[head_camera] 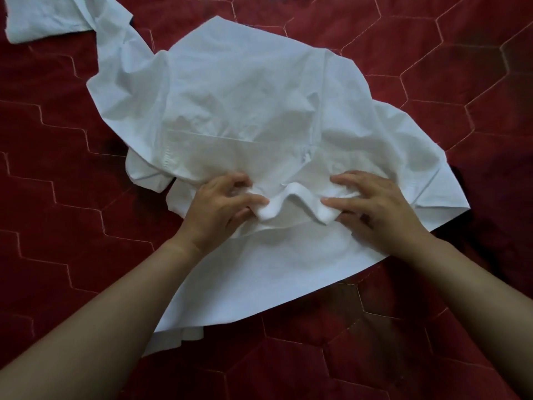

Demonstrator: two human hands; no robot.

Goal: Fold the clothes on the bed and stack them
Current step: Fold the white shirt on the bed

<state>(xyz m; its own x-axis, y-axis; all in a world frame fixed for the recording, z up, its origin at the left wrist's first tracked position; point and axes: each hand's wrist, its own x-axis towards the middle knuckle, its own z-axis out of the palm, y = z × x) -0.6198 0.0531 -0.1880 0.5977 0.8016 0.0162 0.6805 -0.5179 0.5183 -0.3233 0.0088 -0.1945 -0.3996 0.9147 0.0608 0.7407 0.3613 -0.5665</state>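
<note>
- White shirt [245, 90] lies spread, wrinkled, on the red quilt [432, 82]. It fills the centre of the frame, running from upper centre to the lower left.
- Collar [294, 197] sits at lower centre, on the side of the shirt near me. The band is humped up between my hands.
- Left hand [222, 206]: fingers curled, thumb and fingers pinching the left end of the collar band. Not flat on the cloth.
- Right hand [375, 209]: thumb laid against the right end of the band, which tucks under the hand. The other fingers are loosely bent on the fabric behind. I read it as a light pinch, not a full fist.
- Why this hold: my guess is that gripping both collar ends gives a straight reference edge to pull taut or lift and square up before folding.
- The body is not flat. There are creases across the middle, a bunched lump at the left edge, and the hem is rucked at lower left. It likely needs smoothing first.
- A white strip [43, 18] in the upper left trails down into the shirt. I can't tell if it is a sleeve or a second garment.
- No folded stack in view. I judge the task is at an early stage.
</note>
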